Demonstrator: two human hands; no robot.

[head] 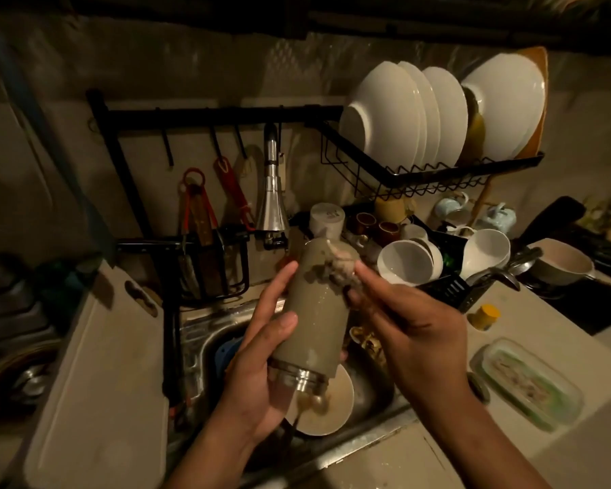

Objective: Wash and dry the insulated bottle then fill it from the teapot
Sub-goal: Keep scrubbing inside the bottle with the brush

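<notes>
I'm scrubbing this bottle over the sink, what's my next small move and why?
Probably draw the scrubber down the bottle toward its metal neck: your right hand presses it on the far end only, while your left hand grips the lower body.

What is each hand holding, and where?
Left hand grips the grey-beige insulated bottle near its steel neck; right hand pinches a dark scrubbing pad against its far end.

**Around my sink**

White plates (403,114) stand on edge in the black dish rack (438,171) above my counter. A chrome faucet (271,192) hangs over the steel sink (198,333), where a dirty white dish (332,407) lies. Red-handled tools (231,185) hang from hooks left of the faucet. White bowls (406,264) crowd the right side, near a small yellow-capped jar (484,316) and a green-edged tray (526,382). A pale cutting board (96,365) lies to my left.
</notes>
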